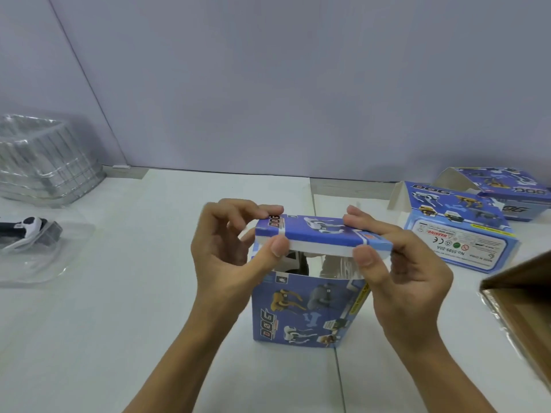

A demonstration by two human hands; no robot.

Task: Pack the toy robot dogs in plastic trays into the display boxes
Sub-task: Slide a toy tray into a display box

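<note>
A blue display box (304, 311) printed with robot dogs stands upright on the white table in front of me. Its top lid flap (322, 234) is folded over the opening with a gap under its near edge. My left hand (226, 251) pinches the flap's left end between thumb and fingers. My right hand (399, 263) pinches its right end the same way. Through the gap I see a white and black toy robot dog (295, 260) in clear plastic inside the box. Another toy dog (26, 231) lies in a clear tray (44, 263) at the far left.
A stack of empty clear plastic trays (44, 162) stands at the back left. Two more blue display boxes (456, 231) (512, 186) lie open at the back right. A brown cardboard carton edge (524, 308) juts in at the right. A grey wall runs behind the table.
</note>
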